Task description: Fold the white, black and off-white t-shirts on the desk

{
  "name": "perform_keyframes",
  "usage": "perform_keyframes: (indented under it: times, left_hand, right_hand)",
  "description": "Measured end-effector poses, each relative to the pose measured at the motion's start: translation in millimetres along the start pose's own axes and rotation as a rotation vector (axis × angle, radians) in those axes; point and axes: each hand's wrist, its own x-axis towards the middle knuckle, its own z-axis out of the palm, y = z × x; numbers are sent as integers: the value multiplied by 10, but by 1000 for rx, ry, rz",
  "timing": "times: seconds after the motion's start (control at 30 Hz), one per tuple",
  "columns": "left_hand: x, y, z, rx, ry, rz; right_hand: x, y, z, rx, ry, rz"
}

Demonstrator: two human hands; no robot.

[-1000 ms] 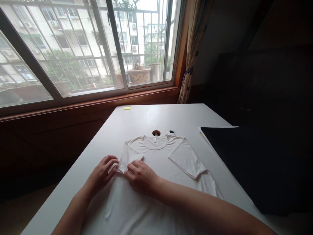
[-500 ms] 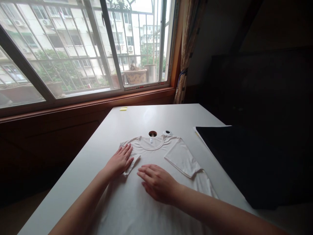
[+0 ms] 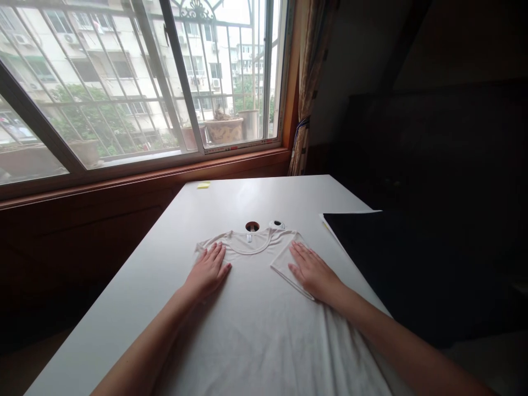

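Observation:
A white short-sleeved T-shirt [image 3: 256,313] lies spread on the white table [image 3: 136,275], its neckline toward the far end and a small label at the collar. My left hand [image 3: 208,269] rests flat, fingers stretched out, on the shirt's left shoulder and covers most of that sleeve. On the other side, my right hand [image 3: 313,269] lies flat on the right sleeve, which is folded inward over the chest. Both palms face down and neither hand grips the cloth. Soft creases run down the lower right of the shirt, partly hidden by my right forearm.
Beyond the collar are a round hole [image 3: 252,226] in the tabletop and a white ring-shaped cover [image 3: 277,224]. A yellow sticky note [image 3: 203,185] lies at the far left corner. Dark flat material [image 3: 396,264] covers the right edge. A barred window [image 3: 136,82] and curtain [image 3: 303,110] stand behind.
My right hand has moved from the middle of the chest right to the folded right sleeve and flattened. My left hand stays at the left shoulder, now covering its sleeve. The view shifted slightly.

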Motion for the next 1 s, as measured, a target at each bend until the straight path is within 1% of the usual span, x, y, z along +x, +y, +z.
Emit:
perform_keyframes:
  times: [0.07, 0.27, 0.43, 0.57, 0.67, 0.8, 1.0]
  left_hand:
    - [20, 14, 17, 1, 3, -32]
    - [18, -27, 10, 3, 11, -30]
    - [43, -85, 58, 2, 48, -28]
    - [57, -124, 100, 4, 64, -24]
    - [57, -138, 108, 11, 67, -24]
    - [41, -179, 83, 25, 64, -32]
    - [-6, -365, 49, 30, 13, -85]
  right_hand:
    - [7, -17, -7, 3, -32, 12]
    - [37, -34, -79, 26, -147, 67]
    - [94, -31, -111, 48, -175, 80]
    - [270, -112, -180, 44, -141, 80]
    - [456, -233, -186, 72, -126, 37]
    - [664, -377, -102, 130, -204, 27]
    - [869, -484, 3, 164, -211, -15]
